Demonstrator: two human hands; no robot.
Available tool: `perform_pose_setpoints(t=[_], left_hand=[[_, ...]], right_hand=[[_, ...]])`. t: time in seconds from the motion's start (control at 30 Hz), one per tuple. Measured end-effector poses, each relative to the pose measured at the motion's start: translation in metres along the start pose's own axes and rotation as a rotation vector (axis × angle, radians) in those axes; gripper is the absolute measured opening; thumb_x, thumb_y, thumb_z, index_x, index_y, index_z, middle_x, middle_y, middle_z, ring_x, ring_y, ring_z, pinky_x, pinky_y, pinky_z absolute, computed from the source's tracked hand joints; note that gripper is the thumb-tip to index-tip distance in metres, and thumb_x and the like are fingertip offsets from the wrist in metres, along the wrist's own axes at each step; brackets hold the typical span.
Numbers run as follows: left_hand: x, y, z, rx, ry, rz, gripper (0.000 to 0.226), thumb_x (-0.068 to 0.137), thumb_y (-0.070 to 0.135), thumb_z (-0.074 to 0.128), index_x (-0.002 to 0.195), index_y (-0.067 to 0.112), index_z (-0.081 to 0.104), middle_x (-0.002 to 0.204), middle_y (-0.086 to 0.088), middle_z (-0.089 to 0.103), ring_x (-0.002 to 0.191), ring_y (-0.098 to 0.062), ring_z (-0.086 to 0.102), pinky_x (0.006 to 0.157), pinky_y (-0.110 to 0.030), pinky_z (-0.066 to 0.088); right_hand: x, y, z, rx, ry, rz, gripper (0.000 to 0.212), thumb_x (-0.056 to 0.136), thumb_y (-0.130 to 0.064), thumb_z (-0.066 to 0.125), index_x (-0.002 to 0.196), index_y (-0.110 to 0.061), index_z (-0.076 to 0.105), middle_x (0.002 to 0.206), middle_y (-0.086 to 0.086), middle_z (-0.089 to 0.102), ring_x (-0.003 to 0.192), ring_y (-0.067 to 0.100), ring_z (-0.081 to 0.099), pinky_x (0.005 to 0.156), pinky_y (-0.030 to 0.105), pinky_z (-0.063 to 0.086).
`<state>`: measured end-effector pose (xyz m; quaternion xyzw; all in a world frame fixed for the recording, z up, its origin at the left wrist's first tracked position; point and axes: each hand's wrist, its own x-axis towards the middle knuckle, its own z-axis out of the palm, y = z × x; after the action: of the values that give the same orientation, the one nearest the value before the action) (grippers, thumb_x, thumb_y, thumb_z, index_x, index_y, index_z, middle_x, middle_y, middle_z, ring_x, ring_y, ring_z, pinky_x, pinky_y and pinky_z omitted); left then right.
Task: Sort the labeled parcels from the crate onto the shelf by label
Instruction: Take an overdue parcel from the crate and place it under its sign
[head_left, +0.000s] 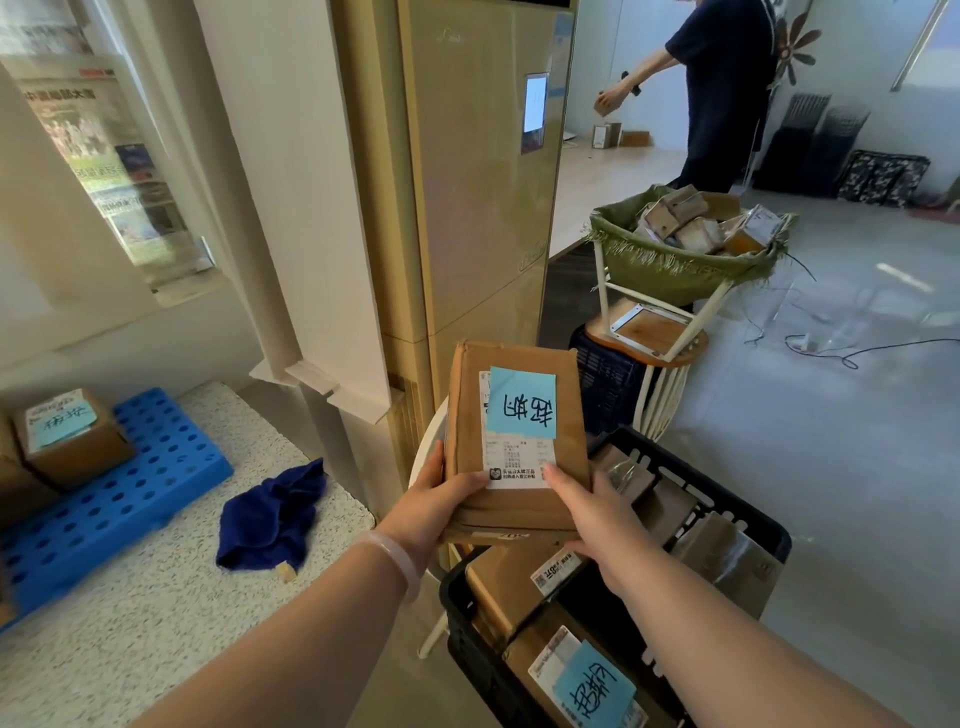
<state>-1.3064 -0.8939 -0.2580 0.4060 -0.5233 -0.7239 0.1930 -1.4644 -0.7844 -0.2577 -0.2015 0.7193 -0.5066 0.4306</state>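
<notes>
We hold a flat cardboard parcel (467, 415) with a blue note (522, 400) just above the black crate (454, 603), our left grip (447, 499) and right grip (587, 512) each clasping its near end, speckled table (156, 597) to our left.

Bright daylight, soft shadows. Glare on glossy grey floor (893, 275). Edges fisheye-bent; printed paper poster (104, 156) at left blurred.

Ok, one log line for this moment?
phase: parcel held, not shelved | left hand: grips parcel | right hand: grips parcel | label: blue note | crate: more parcels inside
</notes>
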Motion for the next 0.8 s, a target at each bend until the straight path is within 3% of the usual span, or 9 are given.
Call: perform_pose_setpoints(t=[0.1, 0.23, 0.33, 0.4, 0.53, 0.67, 0.73, 0.8], left_hand=[[0.003, 0.003, -0.002, 0.021, 0.016, -0.003, 0.089, 0.079, 0.036, 0.078, 0.149, 0.050, 0.025, 0.122, 0.002, 0.061, 0.110, -0.023, 0.060, 0.093, -0.040, 0.053], [0.002, 0.007, -0.008, 0.013, 0.019, 0.008, 0.084, 0.079, 0.033, 0.079, 0.146, 0.049, 0.031, 0.117, 0.002, 0.064, 0.103, -0.022, 0.065, 0.079, -0.035, 0.057], [0.001, 0.006, -0.011, -0.015, 0.010, 0.008, 0.091, 0.068, 0.040, 0.085, 0.144, 0.050, 0.036, 0.117, 0.001, 0.067, 0.105, -0.024, 0.066, 0.084, -0.039, 0.058], [0.001, 0.006, -0.010, -0.039, 0.014, 0.012, 0.089, 0.071, 0.040, 0.084, 0.145, 0.048, 0.035, 0.118, 0.001, 0.066, 0.106, -0.024, 0.065, 0.088, -0.041, 0.057], [0.001, 0.008, -0.007, -0.124, 0.099, 0.066, 0.088, 0.080, 0.040, 0.073, 0.153, 0.038, 0.024, 0.133, 0.006, 0.052, 0.106, -0.013, 0.056, 0.099, -0.041, 0.046], [0.002, 0.000, 0.004, -0.193, 0.143, 0.040, 0.113, 0.072, 0.047, 0.082, 0.154, 0.046, 0.004, 0.153, 0.001, 0.033, 0.137, -0.029, 0.037, 0.112, -0.059, 0.029], [0.004, -0.001, 0.010, -0.244, 0.171, 0.043, 0.121, 0.066, 0.042, 0.088, 0.152, 0.049, 0.003, 0.147, 0.001, 0.039, 0.131, -0.028, 0.044, 0.107, -0.062, 0.036], [0.008, 0.002, 0.009, -0.272, 0.224, 0.059, 0.112, 0.069, 0.031, 0.087, 0.151, 0.046, 0.013, 0.137, 0.002, 0.048, 0.115, -0.022, 0.055, 0.098, -0.057, 0.048]], right_hand=[[0.004, 0.003, 0.003, -0.029, 0.015, -0.001, 0.044, 0.090, -0.056, 0.059, 0.129, -0.041, 0.044, 0.111, -0.010, 0.059, 0.099, 0.014, 0.058, 0.079, 0.037, 0.052], [0.006, 0.004, 0.002, 0.011, -0.039, 0.010, 0.061, 0.083, -0.058, 0.066, 0.136, -0.044, 0.038, 0.116, -0.008, 0.059, 0.104, 0.017, 0.058, 0.085, 0.041, 0.051], [0.010, 0.005, 0.000, 0.149, -0.143, 0.058, 0.085, 0.058, -0.067, 0.078, 0.133, -0.050, 0.042, 0.124, -0.002, 0.061, 0.113, 0.024, 0.058, 0.096, 0.053, 0.050], [0.011, 0.007, 0.002, 0.176, -0.166, 0.078, 0.095, 0.048, -0.073, 0.080, 0.133, -0.053, 0.043, 0.128, 0.000, 0.060, 0.118, 0.026, 0.056, 0.104, 0.059, 0.043], [0.015, 0.007, 0.006, 0.246, -0.091, 0.075, 0.081, 0.061, -0.068, 0.071, 0.134, -0.045, 0.044, 0.128, 0.000, 0.058, 0.118, 0.026, 0.054, 0.106, 0.061, 0.039], [0.017, 0.008, 0.018, 0.285, -0.068, 0.059, 0.082, 0.068, -0.067, 0.067, 0.141, -0.043, 0.037, 0.130, 0.002, 0.055, 0.116, 0.026, 0.053, 0.102, 0.056, 0.044], [0.013, 0.007, 0.027, 0.279, -0.066, 0.055, 0.079, 0.074, -0.064, 0.067, 0.143, -0.042, 0.034, 0.130, 0.003, 0.055, 0.112, 0.025, 0.055, 0.093, 0.049, 0.049], [0.012, 0.008, 0.031, 0.267, -0.068, 0.059, 0.087, 0.069, -0.067, 0.070, 0.144, -0.041, 0.035, 0.129, 0.003, 0.056, 0.111, 0.025, 0.057, 0.087, 0.046, 0.051]])
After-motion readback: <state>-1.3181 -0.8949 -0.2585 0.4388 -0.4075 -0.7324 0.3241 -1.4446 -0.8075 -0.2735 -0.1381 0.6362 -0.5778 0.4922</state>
